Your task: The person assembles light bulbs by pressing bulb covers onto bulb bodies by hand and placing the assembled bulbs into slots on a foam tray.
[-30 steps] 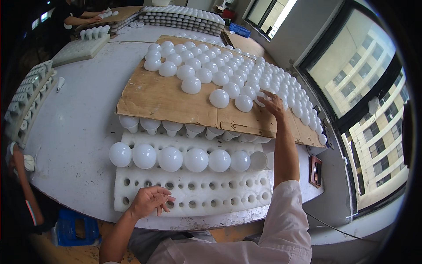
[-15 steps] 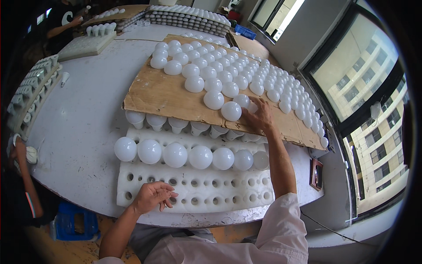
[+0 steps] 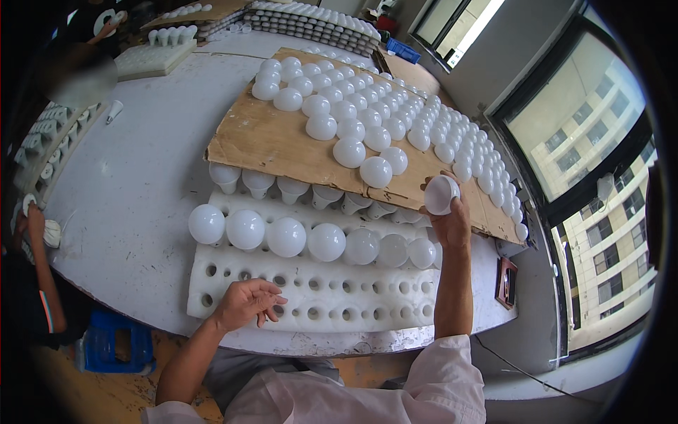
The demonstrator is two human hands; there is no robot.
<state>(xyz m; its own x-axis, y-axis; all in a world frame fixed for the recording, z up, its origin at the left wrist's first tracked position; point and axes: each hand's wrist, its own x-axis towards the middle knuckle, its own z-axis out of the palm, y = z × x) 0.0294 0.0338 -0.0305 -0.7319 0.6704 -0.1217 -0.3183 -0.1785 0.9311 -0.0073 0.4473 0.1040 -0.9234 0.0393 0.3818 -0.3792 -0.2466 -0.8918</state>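
Observation:
My right hand (image 3: pixel 450 219) grips a white bulb cover (image 3: pixel 441 195) by its sides, just above the near right edge of a cardboard sheet (image 3: pixel 258 145). The cover's round open rim faces me. My left hand (image 3: pixel 248 304) hovers at the near left of a white foam tray (image 3: pixel 328 277), its fingers loosely bent and apart, holding nothing. A row of round white bulbs (image 3: pixel 287 237) stands in that tray, behind its bare holes. Many more white domed covers (image 3: pixel 376 172) rest on the cardboard, which lies over another row of bulbs (image 3: pixel 292 190).
At the far left stand a foam tray with bulbs (image 3: pixel 152 62) and a rack of white parts (image 3: pixel 53 152). A co-worker's arm (image 3: pixel 44 272) reaches in there. Stacked trays of bulbs (image 3: pixel 311 27) fill the back. A window (image 3: pixel 586 120) and a dark framed box (image 3: pixel 506 283) are right.
My right hand has lifted a bulb cover off the cardboard and drawn it right and toward me, turning its open rim up. My left hand has barely moved.

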